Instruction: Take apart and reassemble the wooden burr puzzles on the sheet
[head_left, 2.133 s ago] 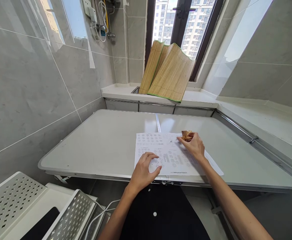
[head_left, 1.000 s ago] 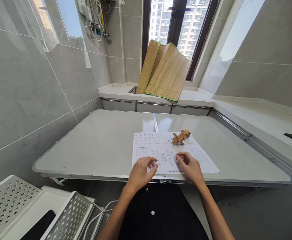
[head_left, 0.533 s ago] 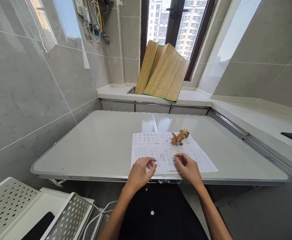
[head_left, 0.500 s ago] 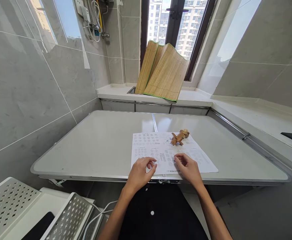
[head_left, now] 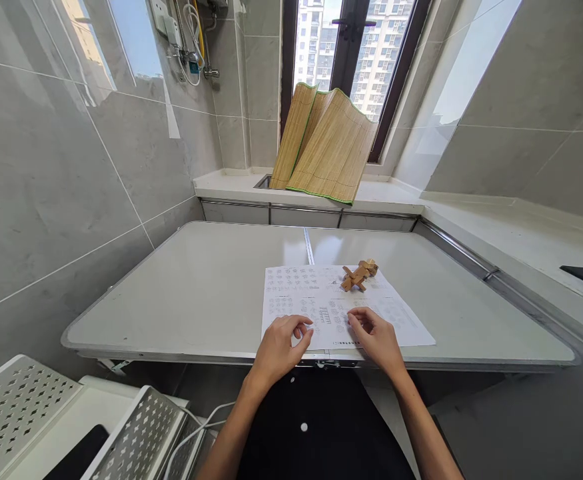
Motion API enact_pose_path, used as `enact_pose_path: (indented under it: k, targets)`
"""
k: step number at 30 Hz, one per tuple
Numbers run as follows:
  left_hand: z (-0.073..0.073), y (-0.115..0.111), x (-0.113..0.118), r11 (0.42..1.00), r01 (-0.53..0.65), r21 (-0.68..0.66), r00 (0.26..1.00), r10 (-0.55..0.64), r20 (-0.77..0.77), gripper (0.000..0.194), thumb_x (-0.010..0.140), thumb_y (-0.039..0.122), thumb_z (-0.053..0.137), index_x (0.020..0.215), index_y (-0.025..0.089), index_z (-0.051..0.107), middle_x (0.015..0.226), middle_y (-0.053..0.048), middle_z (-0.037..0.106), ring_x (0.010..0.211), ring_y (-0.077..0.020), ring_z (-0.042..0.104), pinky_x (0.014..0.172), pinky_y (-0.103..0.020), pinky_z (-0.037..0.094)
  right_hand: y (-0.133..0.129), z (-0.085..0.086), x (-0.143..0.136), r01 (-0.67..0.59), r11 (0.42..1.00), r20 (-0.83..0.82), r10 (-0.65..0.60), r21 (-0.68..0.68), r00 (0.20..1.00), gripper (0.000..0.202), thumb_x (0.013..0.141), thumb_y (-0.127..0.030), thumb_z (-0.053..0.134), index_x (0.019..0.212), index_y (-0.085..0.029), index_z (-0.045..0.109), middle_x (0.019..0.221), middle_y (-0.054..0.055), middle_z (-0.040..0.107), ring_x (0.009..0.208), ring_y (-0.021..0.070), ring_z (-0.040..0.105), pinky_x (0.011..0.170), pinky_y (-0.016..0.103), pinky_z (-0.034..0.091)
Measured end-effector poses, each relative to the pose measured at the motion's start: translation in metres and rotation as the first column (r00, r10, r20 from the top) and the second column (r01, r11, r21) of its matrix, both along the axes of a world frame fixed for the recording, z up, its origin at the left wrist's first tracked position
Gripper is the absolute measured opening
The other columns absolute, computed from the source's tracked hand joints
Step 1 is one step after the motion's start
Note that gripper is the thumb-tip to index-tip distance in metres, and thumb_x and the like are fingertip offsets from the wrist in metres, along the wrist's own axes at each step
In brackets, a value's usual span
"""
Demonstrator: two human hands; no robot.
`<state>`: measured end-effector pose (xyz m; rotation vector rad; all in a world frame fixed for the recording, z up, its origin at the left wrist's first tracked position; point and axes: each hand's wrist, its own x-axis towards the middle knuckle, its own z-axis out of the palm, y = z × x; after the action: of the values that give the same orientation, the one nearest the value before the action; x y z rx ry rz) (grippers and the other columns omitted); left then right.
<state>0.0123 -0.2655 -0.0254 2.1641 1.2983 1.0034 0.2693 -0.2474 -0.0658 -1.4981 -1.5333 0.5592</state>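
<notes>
My left hand rests at the near edge of a printed paper sheet, fingers loosely bent and thumb apart, with nothing in it. Over the sheet's near right part is my right hand, also empty, its thumb and fingertips a little apart. Beyond it, on the sheet's far right part, lies a small cluster of brown wooden pieces that looks like notched puzzle sticks; some overlap, and I cannot tell whether they are joined. Small line diagrams and a line of text are printed on the paper.
The sheet lies on a white folding table with a centre seam. Behind it, a bamboo mat leans on the window ledge. White perforated baskets and a cable are at the lower left. A counter runs along the right.
</notes>
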Motion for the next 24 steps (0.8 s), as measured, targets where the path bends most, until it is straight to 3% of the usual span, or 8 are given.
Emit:
enact_pose_path:
  k: [24]
  targets:
    - [-0.0008, 0.0002, 0.0002, 0.999, 0.004, 0.033, 1.000, -0.004, -0.008, 0.017, 0.100, 0.032, 0.058, 0.108, 0.025, 0.072, 0.085, -0.001, 0.073, 0.082, -0.0199, 0.067, 0.084, -0.036, 0.054, -0.0025, 0.0052, -0.0025, 0.014, 1.000, 0.020, -0.014, -0.003, 1.000, 0.038, 0.094, -0.054, 0.057, 0.094, -0.019, 0.073, 0.087, 0.008, 0.076, 0.074, 0.0223, 0.065, 0.067, 0.032, 0.049]
